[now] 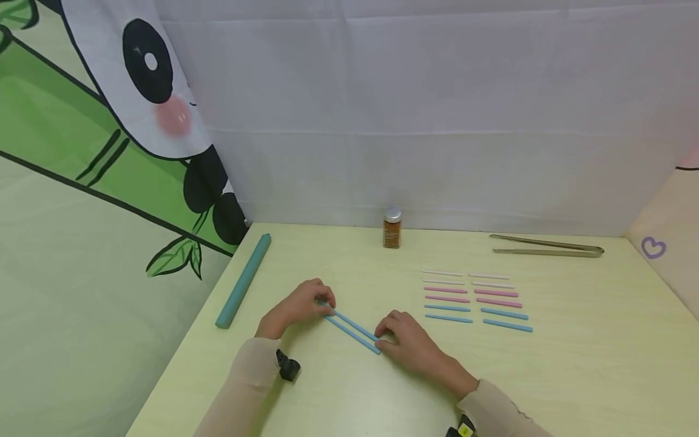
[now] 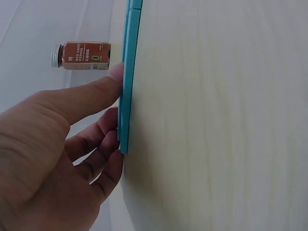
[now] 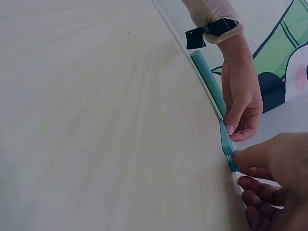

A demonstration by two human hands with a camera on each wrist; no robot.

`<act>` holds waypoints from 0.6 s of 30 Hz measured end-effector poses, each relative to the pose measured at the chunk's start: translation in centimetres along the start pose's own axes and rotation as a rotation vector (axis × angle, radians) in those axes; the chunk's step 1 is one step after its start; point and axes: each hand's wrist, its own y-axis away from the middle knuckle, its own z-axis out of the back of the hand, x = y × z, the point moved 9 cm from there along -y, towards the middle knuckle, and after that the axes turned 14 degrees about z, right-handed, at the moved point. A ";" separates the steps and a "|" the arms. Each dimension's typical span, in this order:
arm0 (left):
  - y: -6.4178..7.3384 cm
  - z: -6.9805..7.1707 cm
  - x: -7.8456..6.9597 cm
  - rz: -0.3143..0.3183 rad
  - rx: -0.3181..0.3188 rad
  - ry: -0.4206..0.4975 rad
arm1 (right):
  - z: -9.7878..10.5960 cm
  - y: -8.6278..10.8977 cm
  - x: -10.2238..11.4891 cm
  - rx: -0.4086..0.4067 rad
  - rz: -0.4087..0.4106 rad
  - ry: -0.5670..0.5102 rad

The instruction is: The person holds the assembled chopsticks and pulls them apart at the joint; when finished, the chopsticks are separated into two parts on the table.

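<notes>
Two slim blue sticks (image 1: 353,335) lie side by side on the table, slanting down to the right between the hands. My left hand (image 1: 299,308) pinches their far left ends between thumb and fingers. In the left wrist view its thumb rests along a blue stick (image 2: 126,101), with the other fingers curled behind. At the near right ends, my right hand (image 1: 412,343) holds the sticks with thumb and forefinger. The right wrist view shows both hands at the blue sticks (image 3: 225,139), seen nearly edge-on; the right hand's remaining fingers are bent beneath.
To the right lie paired rows of white sticks (image 1: 442,273), pink sticks (image 1: 446,290) and blue sticks (image 1: 448,308). A thick teal rod (image 1: 243,282) lies along the left edge. At the back stand a spice jar (image 1: 392,232) and, farther right, metal tongs (image 1: 546,252) lying flat.
</notes>
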 end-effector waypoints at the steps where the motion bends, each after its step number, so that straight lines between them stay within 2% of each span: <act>1: 0.0 0.0 -0.1 -0.007 -0.007 -0.009 | 0.0 0.0 0.0 -0.003 -0.002 0.004; 11: -0.6 0.0 0.0 -0.086 -0.059 -0.069 | 0.5 0.1 0.3 -0.078 -0.052 -0.002; 15: -0.3 0.4 -0.6 -0.099 -0.084 -0.050 | 1.2 0.2 0.1 -0.121 -0.096 -0.011; 18: 0.0 0.7 -1.1 -0.086 -0.098 -0.041 | 1.8 0.2 -0.2 -0.131 -0.127 -0.046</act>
